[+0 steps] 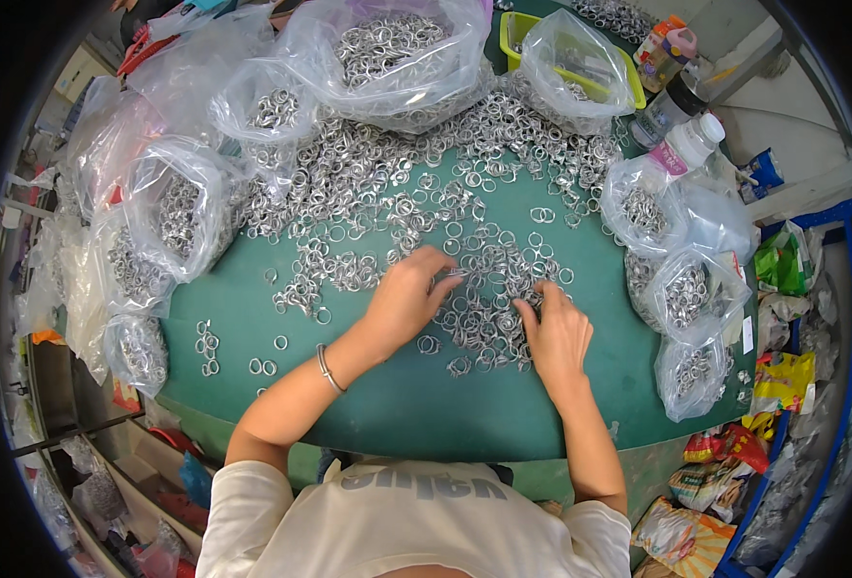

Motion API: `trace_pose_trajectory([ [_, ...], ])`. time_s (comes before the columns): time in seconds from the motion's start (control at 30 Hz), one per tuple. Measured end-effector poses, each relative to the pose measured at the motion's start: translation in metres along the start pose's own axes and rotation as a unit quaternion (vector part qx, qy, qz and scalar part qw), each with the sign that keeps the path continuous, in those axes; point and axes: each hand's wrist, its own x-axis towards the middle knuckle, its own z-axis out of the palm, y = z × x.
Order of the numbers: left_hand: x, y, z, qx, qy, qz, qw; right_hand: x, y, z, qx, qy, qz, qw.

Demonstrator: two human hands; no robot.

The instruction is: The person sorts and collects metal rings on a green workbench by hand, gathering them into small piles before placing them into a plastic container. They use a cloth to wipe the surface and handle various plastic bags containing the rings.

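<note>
Free room: I find bare green surface (pixel 416 405) along the near edge, from under my left hand (pixel 405 301) to under my right hand (pixel 556 335); a few stray rings (pixel 209 342) dot the near-left corner.
Obstacles: a loose ring heap (pixel 397 183) fills the middle through to the far edge. Clear ring-filled bags (pixel 170 217) wall the left edge, more bags (pixel 686 289) the right edge, big bags (pixel 387 53) the far edge. Bottles (pixel 681 144) crowd the far-right corner.
</note>
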Motion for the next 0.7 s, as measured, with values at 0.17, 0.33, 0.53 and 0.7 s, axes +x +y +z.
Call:
trace_pose_trajectory([
  [0.17,-0.002,0.012,-0.004,0.048,0.016,0.018,0.999,-0.007,0.024,-0.007,0.211,0.002,0.109,0.971],
  [0.33,0.011,0.024,0.031,0.103,-0.057,0.133,0.984,-0.012,0.036,-0.013,0.361,0.050,0.206,0.908],
  [0.53,0.030,0.030,0.047,0.226,-0.141,0.187,0.946,-0.016,0.034,-0.024,0.116,0.012,0.153,0.981],
  [0.7,0.025,0.017,0.047,0.146,-0.080,0.176,0.970,0.002,0.035,-0.013,0.034,-0.007,0.089,0.995],
])
